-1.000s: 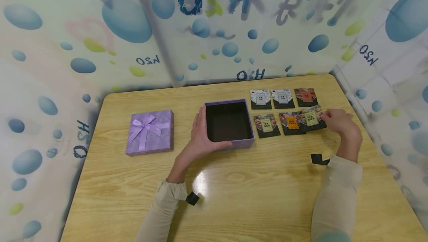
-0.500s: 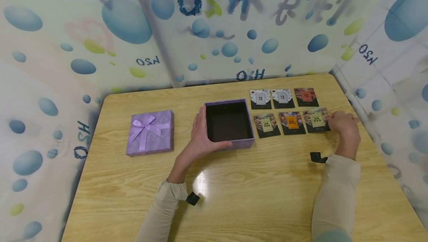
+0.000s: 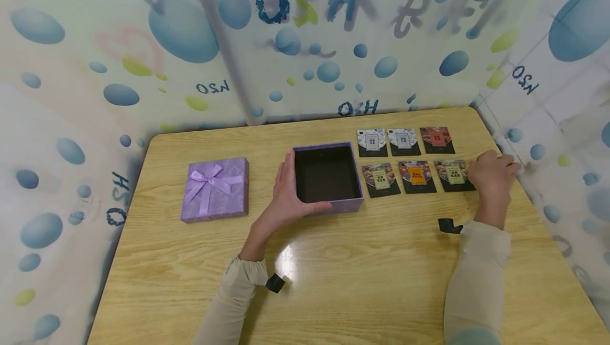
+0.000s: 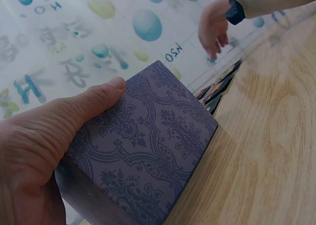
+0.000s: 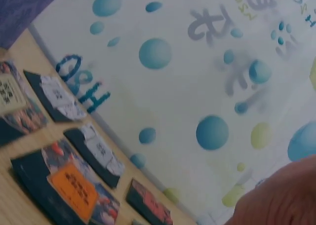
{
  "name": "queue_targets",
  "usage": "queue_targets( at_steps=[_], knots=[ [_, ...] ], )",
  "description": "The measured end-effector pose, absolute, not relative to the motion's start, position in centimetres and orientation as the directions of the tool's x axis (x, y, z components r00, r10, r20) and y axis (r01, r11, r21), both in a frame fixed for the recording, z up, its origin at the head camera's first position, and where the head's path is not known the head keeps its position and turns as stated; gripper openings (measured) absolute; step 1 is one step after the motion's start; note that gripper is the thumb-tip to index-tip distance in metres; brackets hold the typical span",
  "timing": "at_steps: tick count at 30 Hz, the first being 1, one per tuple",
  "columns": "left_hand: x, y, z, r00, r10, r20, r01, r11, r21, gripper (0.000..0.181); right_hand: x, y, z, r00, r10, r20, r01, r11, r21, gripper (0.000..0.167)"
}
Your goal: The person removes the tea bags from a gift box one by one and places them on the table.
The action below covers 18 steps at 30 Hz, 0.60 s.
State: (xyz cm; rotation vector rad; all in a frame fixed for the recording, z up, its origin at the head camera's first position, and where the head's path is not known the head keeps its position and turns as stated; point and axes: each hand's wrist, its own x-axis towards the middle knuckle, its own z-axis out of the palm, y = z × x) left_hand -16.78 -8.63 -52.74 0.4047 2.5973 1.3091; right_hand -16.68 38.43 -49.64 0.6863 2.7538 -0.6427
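Note:
A purple patterned box [image 3: 337,205] with a dark inside stands uncovered at the middle of the table. My left hand [image 3: 284,197] spans its near left corner, straight fingers along the left wall and the thumb against the front wall. In the left wrist view the thumb touches the patterned wall [image 4: 143,131]. At the right, my right hand [image 3: 493,173] is beside a green-labelled packet [image 3: 454,174], which lies flat on the table. Its fingers hang loosely in the left wrist view, with nothing seen in them. An orange-labelled packet [image 3: 417,176] and another green-labelled one [image 3: 381,179] complete that row.
Behind that row lie two white packets [image 3: 372,143] and a red one [image 3: 437,139]. The purple lid [image 3: 215,188] with a ribbon bow sits on the left of the wooden table [image 3: 362,276]. Patterned cloth walls [image 3: 305,91] stand at the back and sides.
My right hand has let go of the green-labelled packet, now flat at the right end of the near row, and moved slightly right. The left hand stays at the box.

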Motion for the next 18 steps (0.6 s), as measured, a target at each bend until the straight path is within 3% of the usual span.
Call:
queue_targets(
  at_steps=[4,10,14,18],
  knots=[
    [-16.6,-8.8,-52.8,-0.947,0.315,-0.066,0.136,0.576,0.806,0.147,-18.0,35.7,-49.2,-0.925,0.365,-0.106,0.374,0.821,-0.431,0.048],
    [-16.7,-8.8,-53.0,-0.947,0.313,-0.075,0.137,0.603,0.786,0.147,-19.9,28.2,-48.7,-0.963,0.196,0.184,0.065,0.833,-0.549,0.055],
    [-17.2,-8.7,-53.3,-0.942,0.329,-0.066,0.163,0.62,0.768,0.146,-20.3,22.5,-49.5,-0.953,0.038,0.3,-0.119,0.865,-0.487,0.075],
    [-17.5,-8.7,-53.8,-0.942,0.336,0.008,0.234,0.637,0.734,0.129,-19.6,17.9,-50.7,-0.941,-0.067,0.332,-0.207,0.889,-0.408,0.081]
  ],
)
